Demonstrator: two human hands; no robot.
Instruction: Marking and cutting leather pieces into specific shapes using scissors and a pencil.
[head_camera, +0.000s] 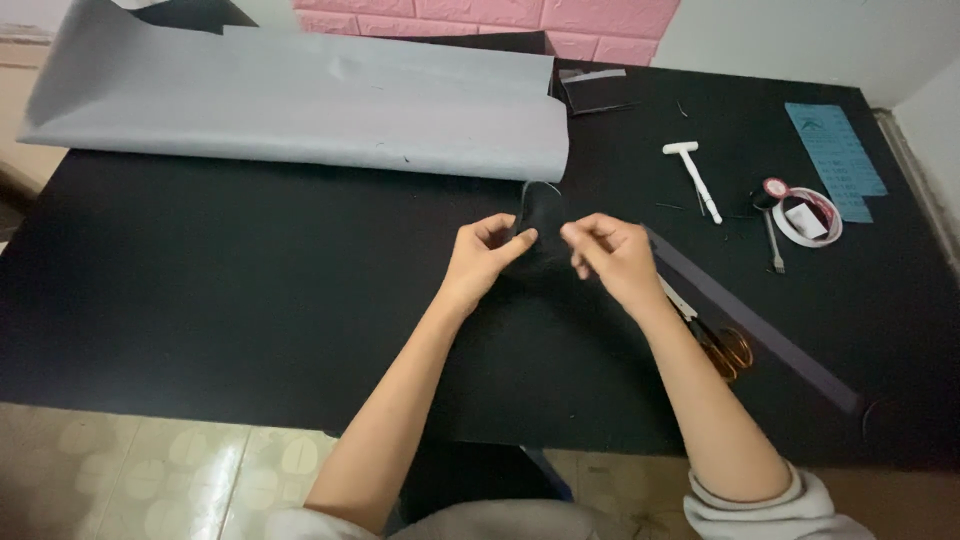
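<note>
My left hand (487, 256) and my right hand (612, 255) hold a small black piece of material (543, 212) between them, above the black table top (250, 290). Each hand pinches one side of the piece with thumb and fingers. The piece is dark against the dark table, so its lower edge is hard to make out.
A large grey sheet (300, 100) lies folded at the back left. A long dark strip (750, 320) and orange-handled scissors (725, 345) lie by my right forearm. A white T-shaped tool (692, 172), a tape roll (808, 215) and a blue paper (835, 160) sit at the right.
</note>
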